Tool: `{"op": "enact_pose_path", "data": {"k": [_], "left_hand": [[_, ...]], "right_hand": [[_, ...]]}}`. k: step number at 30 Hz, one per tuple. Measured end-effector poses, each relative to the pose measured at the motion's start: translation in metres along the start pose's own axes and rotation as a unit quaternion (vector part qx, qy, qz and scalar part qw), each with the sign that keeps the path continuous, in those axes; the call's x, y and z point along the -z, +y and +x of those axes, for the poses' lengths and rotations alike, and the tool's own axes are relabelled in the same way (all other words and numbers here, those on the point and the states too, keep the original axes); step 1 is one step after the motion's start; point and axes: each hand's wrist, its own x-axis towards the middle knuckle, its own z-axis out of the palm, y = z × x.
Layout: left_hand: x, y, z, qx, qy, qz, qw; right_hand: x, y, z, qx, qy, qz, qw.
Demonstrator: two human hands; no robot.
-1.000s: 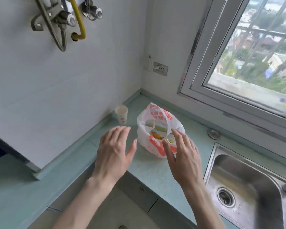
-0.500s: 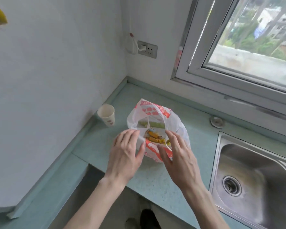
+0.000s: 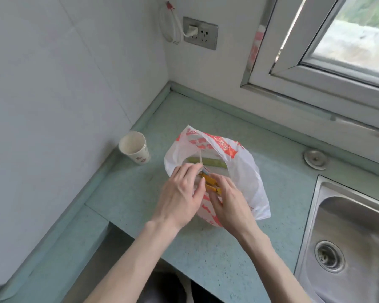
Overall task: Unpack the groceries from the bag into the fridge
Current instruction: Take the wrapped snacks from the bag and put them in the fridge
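A white plastic bag [image 3: 243,171] with red print stands open on the pale green counter [image 3: 127,193]. Inside it lie a long green item [image 3: 212,163] and a yellow-orange packet [image 3: 210,185]. My left hand [image 3: 179,193] is at the near left of the bag's mouth, its fingers curled around the thin white handle and rim. My right hand [image 3: 230,202] grips the near rim just beside it, fingers curled into the plastic. The bottom of the bag is hidden by both hands.
A paper cup [image 3: 135,147] stands left of the bag by the wall. A steel sink [image 3: 348,226] lies to the right, with a round metal cap [image 3: 314,159] behind it. A wall socket [image 3: 200,32] and a window [image 3: 337,51] are beyond.
Both hands moved forward from hovering before the bag to taking hold of its near rim. The view has tilted down and come closer to the counter.
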Motion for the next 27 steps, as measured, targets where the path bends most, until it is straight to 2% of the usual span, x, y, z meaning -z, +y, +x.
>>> {"op": "enact_pose_path", "data": {"k": [4,10,14,17,19,23,27], "left_hand": [[-0.028,-0.013,0.014,0.077,-0.05,-0.105,0.99],[-0.052,-0.04,0.023,0.092,-0.177,0.006,0.98],[-0.049,-0.048,0.016,0.109,-0.248,0.082,0.959],[-0.044,-0.043,0.016,0.11,-0.296,0.123,0.941],[-0.044,-0.042,0.023,0.101,-0.286,0.109,0.947],[-0.056,-0.037,0.046,0.045,-0.221,0.034,0.974],[-0.073,-0.044,0.071,-0.018,-0.225,0.089,0.97]], "right_hand": [[0.01,0.027,0.018,-0.072,-0.066,-0.083,0.992],[0.024,0.056,0.029,-0.113,-0.105,-0.204,0.967],[0.027,0.067,0.027,-0.125,-0.124,-0.299,0.938],[0.031,0.071,0.026,-0.14,-0.148,-0.33,0.922],[0.032,0.069,0.032,-0.13,-0.144,-0.317,0.928],[0.031,0.056,0.048,-0.078,-0.14,-0.214,0.964],[0.033,0.049,0.06,-0.032,-0.115,-0.198,0.973]]}}
